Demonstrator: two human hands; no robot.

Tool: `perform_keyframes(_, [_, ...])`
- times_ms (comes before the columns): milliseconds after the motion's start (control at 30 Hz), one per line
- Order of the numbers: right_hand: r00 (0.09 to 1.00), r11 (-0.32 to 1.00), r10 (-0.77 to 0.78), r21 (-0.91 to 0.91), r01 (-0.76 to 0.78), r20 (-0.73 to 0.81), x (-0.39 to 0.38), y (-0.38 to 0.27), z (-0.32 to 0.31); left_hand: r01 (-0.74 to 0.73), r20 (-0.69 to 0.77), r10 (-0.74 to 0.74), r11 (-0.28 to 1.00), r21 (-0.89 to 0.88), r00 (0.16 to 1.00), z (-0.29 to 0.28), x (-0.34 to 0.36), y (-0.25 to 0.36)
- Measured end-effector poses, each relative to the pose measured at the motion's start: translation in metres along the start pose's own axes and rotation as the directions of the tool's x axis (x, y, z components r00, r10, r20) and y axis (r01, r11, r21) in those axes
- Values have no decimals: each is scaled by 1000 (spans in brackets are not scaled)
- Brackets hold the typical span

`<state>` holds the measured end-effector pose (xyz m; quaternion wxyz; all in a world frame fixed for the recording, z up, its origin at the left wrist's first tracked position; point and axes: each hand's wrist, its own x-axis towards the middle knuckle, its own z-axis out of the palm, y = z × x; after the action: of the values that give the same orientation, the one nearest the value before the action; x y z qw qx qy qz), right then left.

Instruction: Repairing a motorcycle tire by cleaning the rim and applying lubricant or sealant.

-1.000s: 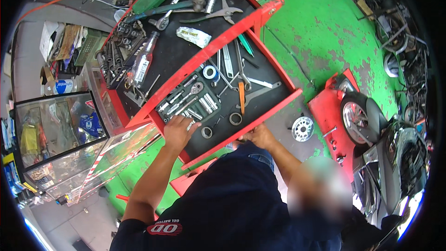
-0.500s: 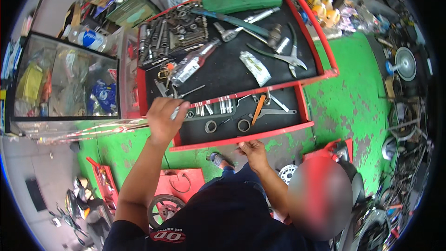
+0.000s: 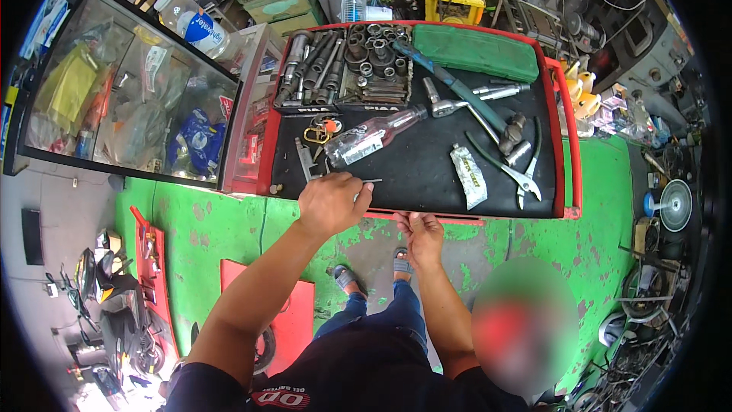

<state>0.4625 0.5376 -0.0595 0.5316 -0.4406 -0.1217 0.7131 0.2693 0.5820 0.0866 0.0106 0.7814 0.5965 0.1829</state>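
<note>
Pinching a small silvery piece point(image 3: 356, 197) between closely drawn fingers of the left hand point(image 3: 332, 202), mostly out of sight behind the thumb. Held over the near edge of the red tool cart point(image 3: 565, 175), left of its middle, just beside a thin metal rod point(image 3: 371, 181) on the black mat point(image 3: 415, 172). Curled narrowly at the lip of the red drawer point(image 3: 457, 221) with the right hand point(image 3: 424, 236); impossible to tell whether gripping that lip or merely pressing it. Visible, in the drawer's case, only as a slim strip just under the cart's near edge.

Between the clear bottle point(image 3: 374, 137) and the white squeeze tube point(image 3: 469, 177), a broad stretch of exposed mat running to the front. Tighter toward the near right corner, with slip-joint pliers point(image 3: 524, 181) close to both edges and a hammer point(image 3: 457, 91) slanting behind. Packed along the far rim with a socket tray point(image 3: 374, 65) and a green case point(image 3: 476, 52). Close against the left side, a glass display case point(image 3: 130, 99); beyond the right rim, a wide span of worn green floor point(image 3: 602, 214).
</note>
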Motion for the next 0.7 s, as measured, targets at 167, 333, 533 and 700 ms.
perform_keyframes(167, [982,974,120,-211,-88,146,6,19,-52,-56,172,45,996,65,984,-4,5,-4])
perform_keyframes(333, [877,851,452,-214,-479,-162,9,112,-159,-240,170,237,971,-6,956,0,12,-7])
perform_keyframes(533, [819,905,392,335,-261,-420,85,168,-185,-118,235,130,991,-62,963,1,13,-8])
perform_keyframes(700, [791,951,310,177,-254,-527,128,158,-138,-137,244,159,985,-103,957,3,13,-8])
